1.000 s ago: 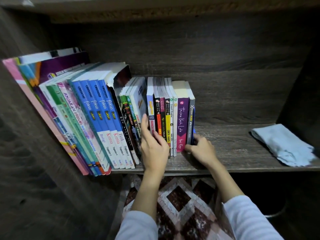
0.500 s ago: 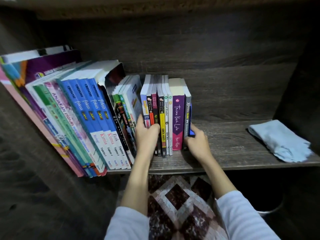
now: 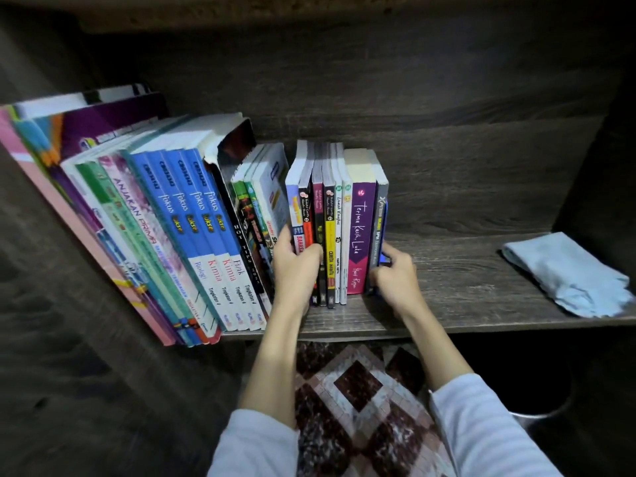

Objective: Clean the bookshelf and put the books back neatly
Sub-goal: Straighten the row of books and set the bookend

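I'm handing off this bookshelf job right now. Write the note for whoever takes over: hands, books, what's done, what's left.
Hands: the left hand grips the left end of the upright paperbacks; the right hand grips their right end, at the grey book.
Books: the blue Fokus textbooks and the large books beyond them lean left.
Cloth: the light blue cloth lies on the shelf board, far right.
Done: all visible books are on the shelf.
Left: probably slide the paperbacks up against the leaning row, straighten that row, then take the cloth off.

left hand (image 3: 296,270): forearm extended, fingers curled, gripping | right hand (image 3: 395,277): forearm extended, fingers curled, gripping
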Demonstrator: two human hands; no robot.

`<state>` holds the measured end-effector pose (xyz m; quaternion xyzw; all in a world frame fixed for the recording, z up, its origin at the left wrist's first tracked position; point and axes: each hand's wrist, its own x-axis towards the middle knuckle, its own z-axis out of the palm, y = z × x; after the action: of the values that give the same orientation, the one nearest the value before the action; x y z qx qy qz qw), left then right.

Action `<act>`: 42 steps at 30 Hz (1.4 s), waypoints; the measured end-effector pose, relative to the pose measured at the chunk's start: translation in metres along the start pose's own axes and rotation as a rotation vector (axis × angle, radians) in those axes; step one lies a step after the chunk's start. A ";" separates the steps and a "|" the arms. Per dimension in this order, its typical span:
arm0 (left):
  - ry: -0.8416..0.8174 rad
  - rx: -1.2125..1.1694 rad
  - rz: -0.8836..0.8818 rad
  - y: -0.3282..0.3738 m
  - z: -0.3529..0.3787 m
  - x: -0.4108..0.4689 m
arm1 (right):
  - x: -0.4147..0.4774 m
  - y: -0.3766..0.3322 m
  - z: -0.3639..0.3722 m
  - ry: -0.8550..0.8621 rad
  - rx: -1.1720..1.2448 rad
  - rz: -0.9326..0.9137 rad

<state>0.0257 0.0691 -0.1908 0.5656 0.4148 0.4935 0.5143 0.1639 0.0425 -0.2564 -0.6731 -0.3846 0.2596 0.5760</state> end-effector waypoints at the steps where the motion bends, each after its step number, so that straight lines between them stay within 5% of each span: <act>1: -0.007 0.021 -0.002 0.000 -0.001 0.001 | 0.000 0.000 0.001 -0.006 -0.037 -0.006; 9: -0.284 0.611 -0.122 0.015 -0.019 0.015 | -0.005 -0.003 -0.007 -0.149 -0.316 -0.058; 13: -0.194 0.902 -0.074 0.021 -0.033 0.017 | -0.009 -0.001 -0.007 -0.176 -0.405 -0.067; 32: -0.055 1.081 -0.047 0.015 -0.033 0.024 | 0.012 0.014 -0.004 -0.196 -0.152 0.001; 42: -0.108 1.036 -0.072 0.009 -0.035 0.014 | -0.002 0.002 -0.003 -0.231 -0.620 -0.012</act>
<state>-0.0068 0.0874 -0.1803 0.7560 0.5964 0.1758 0.2044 0.1657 0.0386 -0.2578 -0.7802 -0.5119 0.2013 0.2978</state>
